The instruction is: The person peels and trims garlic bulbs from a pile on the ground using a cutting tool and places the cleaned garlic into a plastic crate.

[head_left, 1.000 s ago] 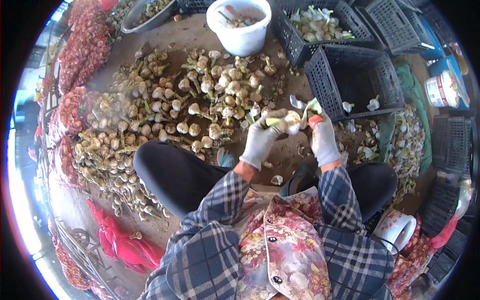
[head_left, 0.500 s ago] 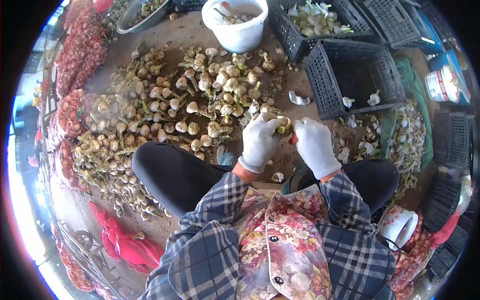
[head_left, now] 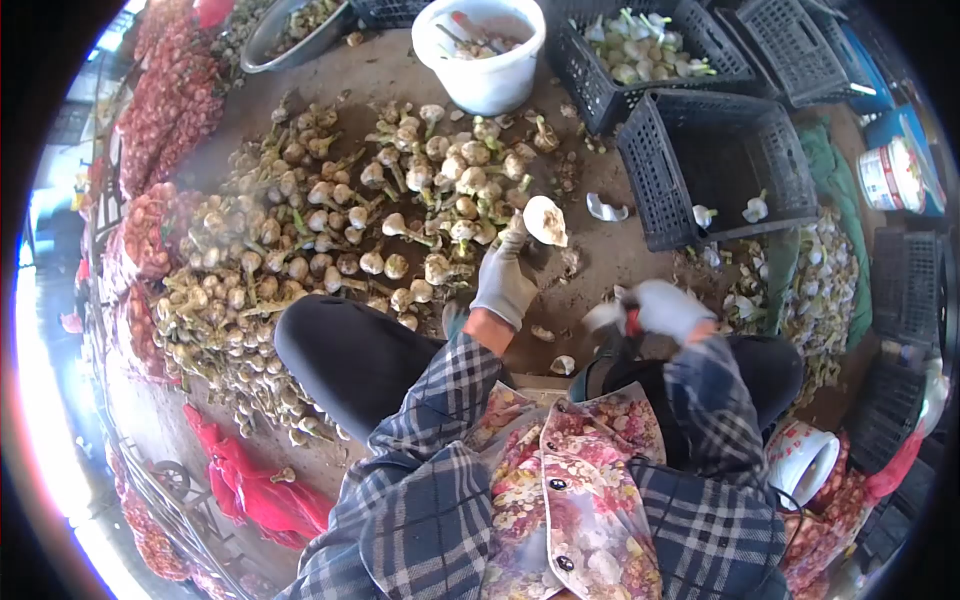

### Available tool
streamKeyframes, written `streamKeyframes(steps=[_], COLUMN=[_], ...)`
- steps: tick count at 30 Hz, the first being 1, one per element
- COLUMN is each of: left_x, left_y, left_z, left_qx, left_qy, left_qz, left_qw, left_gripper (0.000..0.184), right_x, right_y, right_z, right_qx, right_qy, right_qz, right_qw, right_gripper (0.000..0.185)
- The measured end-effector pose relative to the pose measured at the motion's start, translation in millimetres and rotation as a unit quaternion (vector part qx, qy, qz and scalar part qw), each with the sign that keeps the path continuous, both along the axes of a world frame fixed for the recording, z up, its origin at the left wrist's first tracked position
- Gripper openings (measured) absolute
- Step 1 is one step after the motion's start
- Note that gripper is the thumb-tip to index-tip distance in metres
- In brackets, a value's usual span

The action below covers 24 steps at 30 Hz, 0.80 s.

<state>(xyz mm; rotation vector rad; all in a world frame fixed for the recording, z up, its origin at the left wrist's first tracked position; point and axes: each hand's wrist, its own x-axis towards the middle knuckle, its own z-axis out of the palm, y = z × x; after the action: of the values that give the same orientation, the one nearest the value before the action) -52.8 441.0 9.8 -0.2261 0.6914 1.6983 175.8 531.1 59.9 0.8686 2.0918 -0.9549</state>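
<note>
Garlic bulb [head_left: 545,221] is over the floor [head_left: 610,260], between the garlic heap [head_left: 322,262] and black crate [head_left: 655,190]. Left hand [head_left: 505,285]: fingertips right by the bulb, can't tell if the grip is closed on it. Right hand [head_left: 675,312]: grip around a blurred red tool [head_left: 632,321]. Bulb's long axis slants upper left to lower right, ragged narrow end pointing lower right.

White gloves [head_left: 498,297] covered both hands [head_left: 506,280] [head_left: 672,311]; the sleeves [head_left: 445,385] were blue plaid, the buttoned front [head_left: 605,490] floral-print, the trousers [head_left: 350,355] dark.
</note>
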Motion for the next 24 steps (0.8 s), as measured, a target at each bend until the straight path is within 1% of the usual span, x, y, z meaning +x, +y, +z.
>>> streamKeyframes(steps=[1, 2, 3, 4, 5, 6, 7, 8, 9, 10, 11, 12, 13, 14, 15, 16, 17, 18, 19, 20, 21, 22, 23, 24], left_x=[1.7, 0.4, 0.4, 2.4, 6.6, 8.7, 8.2, 5.4, 2.1, 0.9, -0.9, -3.6, -5.5, -6.7, -5.5, -2.0, -0.6, 5.4, 7.8, 14.6, 24.0, 41.4, 57.0, 71.5], left_y=[3.0, 10.1, 17.8, 20.2, 21.1, 22.4, 24.4, 26.4, 27.9, 27.4, 28.0, 28.7, 28.6, 29.1, 31.7, 31.5, 34.0, 41.7, 52.3, 72.5, 100.0, 130.7, 162.0, 196.5], left_z=[-1.4, -4.1, -4.2, -2.3, -3.9, -9.6, -8.2, -6.0, -3.6, -2.7, -6.7, -12.0, -17.4, -26.5, -26.0, -22.5, -17.9, 0.9, 10.7, 30.9, 72.2, 87.1, 100.7, 102.6], left_qx=[-0.031, -0.059, -0.059, -0.100, -0.141, -0.132, -0.133, -0.128, -0.124, -0.118, -0.122, -0.099, -0.074, -0.093, -0.090, -0.103, -0.113, -0.119, -0.132, -0.085, -0.083, -0.021, 0.037, 0.113], left_qy=[0.042, 0.085, 0.083, 0.117, 0.149, 0.171, 0.171, 0.214, 0.256, 0.259, 0.257, 0.231, 0.204, 0.243, 0.242, 0.245, 0.253, 0.259, 0.280, 0.331, 0.402, 0.436, 0.472, 0.480], left_qz=[-0.004, -0.006, 0.000, -0.006, -0.017, -0.028, -0.030, -0.043, -0.055, -0.058, -0.059, -0.040, -0.022, -0.025, -0.021, -0.021, -0.021, -0.002, -0.049, -0.084, -0.140, -0.137, -0.147, -0.184], left_qw=[0.999, 0.995, 0.995, 0.988, 0.979, 0.976, 0.976, 0.967, 0.957, 0.957, 0.957, 0.967, 0.976, 0.965, 0.966, 0.964, 0.961, 0.958, 0.949, 0.936, 0.901, 0.889, 0.868, 0.850], left_gripper=[0.034, 0.031, 0.031, 0.031, 0.030, 0.024, 0.024, 0.025, 0.026, 0.024, 0.024, 0.023, 0.022, 0.021, 0.021, 0.020, 0.019, 0.018, 0.016, 0.017, 0.019, 0.019, 0.022, 0.029], right_x=[-5.7, -12.2, -23.5, -45.1, -67.2, -85.1, -84.7, -84.8, -84.4, -74.7, -53.4, -30.6, -16.7, -10.7, -6.3, -28.7, -37.9, -46.3, -54.6, -75.9, -94.3, -91.3, -65.7, -68.2], right_y=[-10.1, -11.9, -9.7, -9.0, -8.3, -6.3, -1.0, 5.4, 10.8, 24.8, 42.4, 49.6, 49.7, 37.4, 28.8, 31.3, 35.7, 41.1, 42.7, 42.5, 43.0, 45.2, 49.9, 60.3], right_z=[-23.4, -22.2, -20.7, -18.9, -13.4, -1.3, 2.5, 4.7, 3.8, -5.6, -17.8, -42.7, -72.6, -98.7, -113.1, -80.1, -82.3, -86.4, -88.1, -60.4, -33.4, -78.7, -125.5, -174.5], right_qx=[0.136, 0.140, 0.135, 0.183, 0.228, 0.271, 0.270, 0.179, 0.084, 0.241, 0.272, 0.254, 0.221, 0.272, 0.323, 0.292, 0.295, 0.194, 0.085, 0.096, 0.105, 0.110, 0.067, 0.019], right_qy=[-0.127, 0.038, 0.203, 0.332, 0.450, 0.454, 0.453, 0.447, 0.433, 0.451, 0.337, 0.178, 0.009, 0.049, 0.089, 0.159, 0.163, 0.255, 0.337, 0.157, -0.031, -0.027, 0.057, 0.136], right_qz=[0.102, -0.039, -0.172, -0.199, -0.227, -0.262, -0.264, -0.357, -0.444, -0.449, -0.455, -0.304, -0.132, -0.137, -0.139, -0.234, -0.231, -0.303, -0.368, -0.313, -0.244, -0.238, -0.289, -0.338], right_qw=[0.977, 0.989, 0.954, 0.904, 0.833, 0.807, 0.808, 0.800, 0.780, 0.732, 0.778, 0.901, 0.966, 0.951, 0.932, 0.914, 0.913, 0.898, 0.863, 0.932, 0.964, 0.965, 0.953, 0.931], right_gripper=[0.055, 0.058, 0.061, 0.060, 0.059, 0.043, 0.043, 0.031, 0.020, 0.004, 0.007, 0.010, 0.014, 0.016, 0.018, 0.020, 0.020, 0.028, 0.036, 0.036, 0.036, 0.036, 0.035, 0.036])
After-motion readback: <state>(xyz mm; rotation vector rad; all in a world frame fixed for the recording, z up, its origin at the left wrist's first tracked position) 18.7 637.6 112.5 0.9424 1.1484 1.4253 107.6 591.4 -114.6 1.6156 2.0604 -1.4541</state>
